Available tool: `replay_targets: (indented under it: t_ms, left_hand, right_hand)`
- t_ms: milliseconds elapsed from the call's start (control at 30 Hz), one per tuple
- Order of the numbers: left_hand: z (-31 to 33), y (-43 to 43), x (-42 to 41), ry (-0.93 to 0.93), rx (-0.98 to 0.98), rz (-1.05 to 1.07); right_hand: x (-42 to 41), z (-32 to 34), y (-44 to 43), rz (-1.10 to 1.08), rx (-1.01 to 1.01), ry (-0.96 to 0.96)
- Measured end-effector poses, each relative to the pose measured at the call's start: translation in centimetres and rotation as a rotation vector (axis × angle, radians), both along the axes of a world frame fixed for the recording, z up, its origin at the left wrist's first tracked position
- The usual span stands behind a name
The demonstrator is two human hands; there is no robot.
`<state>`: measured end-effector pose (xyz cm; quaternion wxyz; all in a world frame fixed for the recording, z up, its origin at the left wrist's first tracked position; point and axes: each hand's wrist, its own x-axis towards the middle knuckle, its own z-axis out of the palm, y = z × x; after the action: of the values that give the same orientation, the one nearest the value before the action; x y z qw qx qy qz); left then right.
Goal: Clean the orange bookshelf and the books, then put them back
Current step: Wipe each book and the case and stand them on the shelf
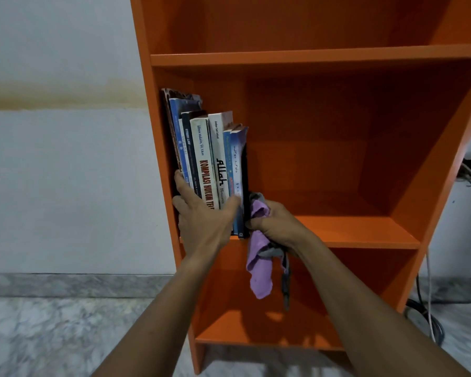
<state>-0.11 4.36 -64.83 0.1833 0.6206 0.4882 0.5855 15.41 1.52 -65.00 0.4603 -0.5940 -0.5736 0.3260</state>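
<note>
— Where are the upright paperback books (210, 159)?
— Middle shelf of the tall orange wooden bookshelf (337, 61), against its left wall. The left hand (201, 216) clasps their spines (thumb across, fingers leftward).
— The right hand (279, 227)?
— Beside the end book, grip bunched round a crumpled lilac cloth (259, 270).

The orange bookshelf (365, 229) stands on a grey marbled floor (52, 336). A row of books (204, 159) stands upright on its middle board, spines outward. Left of the books, just beside them, is the bookshelf's side wall; right of the books the board runs on. One board lies above the books, another below.
</note>
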Motion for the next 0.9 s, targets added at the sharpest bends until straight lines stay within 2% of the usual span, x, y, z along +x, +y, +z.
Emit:
replay_targets:
  t_ms: [133,233,400,700,900]
  left_hand:
    - [-1.2,-0.4,-2.7,-0.017,0.059,-0.157]
    - [-1.8,-0.4,-4.1,0.0,0.06,-0.157]
    - [-1.9,-0.2,-4.7,-0.003,0.079,-0.109]
    - [-1.6,-0.8,-3.7,0.002,0.085,0.06]
    - [-1.5,-1.0,-3.3,-0.005,0.058,0.077]
  right_hand:
    - [-0.4,0.4,-0.4,0.04,0.027,0.01]
    - [-1.0,0.4,-0.3,0.146,0.042,0.024]
    - [-1.8,0.1,0.3,0.134,0.095,-0.004]
    - [-3.6,-1.3,1.6,-0.216,0.185,-0.202]
    - [-3.7,-1.5,1.7,-0.193,0.173,-0.213]
